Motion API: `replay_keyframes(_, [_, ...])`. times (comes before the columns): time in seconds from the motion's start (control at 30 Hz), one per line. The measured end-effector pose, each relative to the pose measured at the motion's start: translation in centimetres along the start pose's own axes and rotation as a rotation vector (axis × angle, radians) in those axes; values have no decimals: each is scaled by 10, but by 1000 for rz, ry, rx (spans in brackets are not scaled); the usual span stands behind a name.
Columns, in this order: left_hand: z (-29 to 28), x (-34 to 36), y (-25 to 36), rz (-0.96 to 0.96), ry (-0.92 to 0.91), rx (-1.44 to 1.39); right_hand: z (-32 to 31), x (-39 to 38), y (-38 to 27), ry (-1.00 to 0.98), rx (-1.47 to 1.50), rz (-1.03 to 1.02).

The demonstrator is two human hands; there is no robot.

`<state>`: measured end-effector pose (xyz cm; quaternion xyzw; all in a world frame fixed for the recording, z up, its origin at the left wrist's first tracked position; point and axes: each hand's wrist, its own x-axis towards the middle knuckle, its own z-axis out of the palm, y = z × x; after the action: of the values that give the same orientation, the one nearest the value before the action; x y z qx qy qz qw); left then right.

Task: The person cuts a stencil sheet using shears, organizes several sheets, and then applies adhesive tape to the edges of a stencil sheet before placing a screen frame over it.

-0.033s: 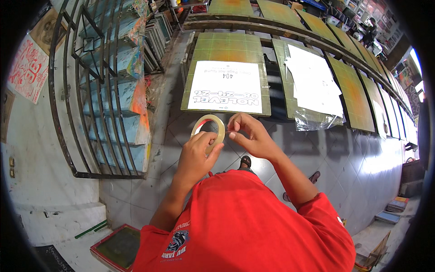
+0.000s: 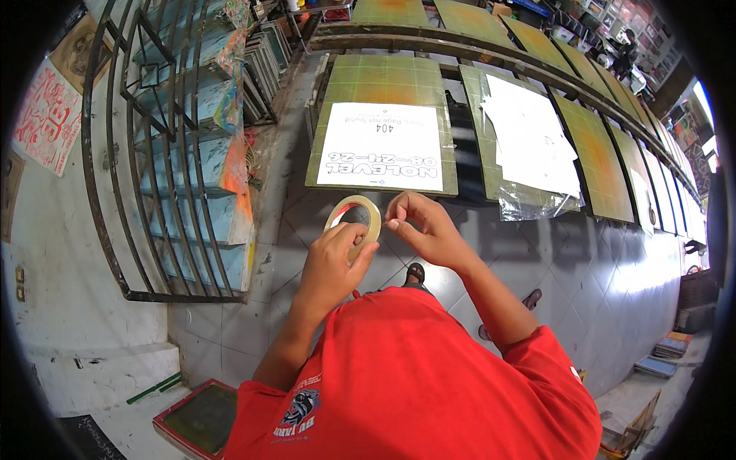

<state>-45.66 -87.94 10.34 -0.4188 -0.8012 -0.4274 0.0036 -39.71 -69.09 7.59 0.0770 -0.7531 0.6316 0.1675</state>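
Note:
My left hand [image 2: 337, 257] is closed round the lower part of a roll of pale yellow adhesive tape [image 2: 374, 218], thumb in front. The roll stands on edge in the air, a little below the near edge of a green board [image 2: 383, 79]. Right beside the roll, my right hand [image 2: 423, 226] has its thumb and forefinger pinched together; what lies between them is too small to make out. On the board ahead rests a white printed sheet [image 2: 383, 142], its dark lettering upside down to me.
To the right, another board carries white sheets [image 2: 529, 134] and clear plastic [image 2: 537, 203]. More boards [image 2: 594, 157] continue in a row beyond. A black metal rack [image 2: 165, 295] with blue panels [image 2: 192, 165] stands left. A framed screen [image 2: 201, 418] lies lower left on the tiled floor [image 2: 575, 284].

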Motion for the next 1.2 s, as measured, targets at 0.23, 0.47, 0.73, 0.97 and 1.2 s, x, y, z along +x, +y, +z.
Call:
replay_keyframes(0.23, [12, -1, -3, -294, -192, -383, -20, -15, 12, 136, -61, 258])
replay_keyframes(0.47, [20, 4, -4, -351, -229, -374, -45, -43, -21, 277, -78, 374])
replay_keyframes(0.73, [48, 29, 13, -206, -238, -324, -77, -71, -48, 434, -195, 183])
replay_keyframes(0.97, [40, 72, 83, 410, -93, 14, -125, -95, -91, 564, -414, -386])
replay_keyframes(1.2, [45, 108, 165, 891, 247, -127, -188, -124, -147, 573, -372, -908])
